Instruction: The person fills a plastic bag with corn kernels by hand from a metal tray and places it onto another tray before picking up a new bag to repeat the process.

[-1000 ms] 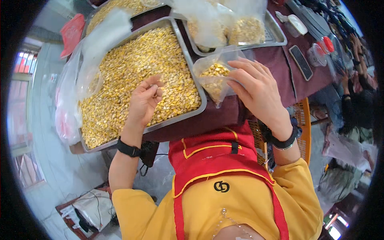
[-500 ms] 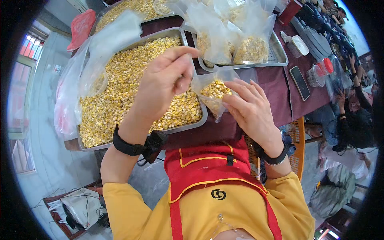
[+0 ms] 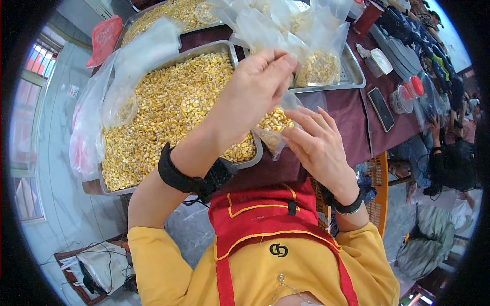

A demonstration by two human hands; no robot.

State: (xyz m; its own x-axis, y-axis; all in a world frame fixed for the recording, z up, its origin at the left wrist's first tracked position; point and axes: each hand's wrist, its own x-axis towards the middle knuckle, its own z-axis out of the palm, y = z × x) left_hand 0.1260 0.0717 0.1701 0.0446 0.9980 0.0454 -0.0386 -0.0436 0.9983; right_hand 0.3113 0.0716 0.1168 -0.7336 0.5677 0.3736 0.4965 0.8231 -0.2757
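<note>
My right hand (image 3: 319, 143) pinches the edge of a small clear plastic bag (image 3: 273, 144), part-filled with yellow and whitish kernels that look like corn. My left hand (image 3: 255, 89) is above the bag's mouth, thumb and fingers pressed together; whatever they hold, if anything, is too hidden to name. It covers part of the bag. Close by on the left, a large metal tray (image 3: 258, 153) is heaped with the same loose kernels (image 3: 168, 112). A clear round cup or scoop (image 3: 122, 109) rests among them, partly under clear plastic bags (image 3: 148, 48).
Filled bags (image 3: 319, 69) stand in a second metal tray (image 3: 352, 84) beyond my hands. Another kernel tray (image 3: 158, 18) lies farther back. On the dark red tablecloth (image 3: 342, 122) sit a phone (image 3: 381, 109), a red-lidded jar (image 3: 401, 100) and a white tub (image 3: 380, 62). People are at the far right.
My left hand has moved right and slightly up, from beside the bag to over its mouth. My right hand keeps the bag in nearly the same place.
</note>
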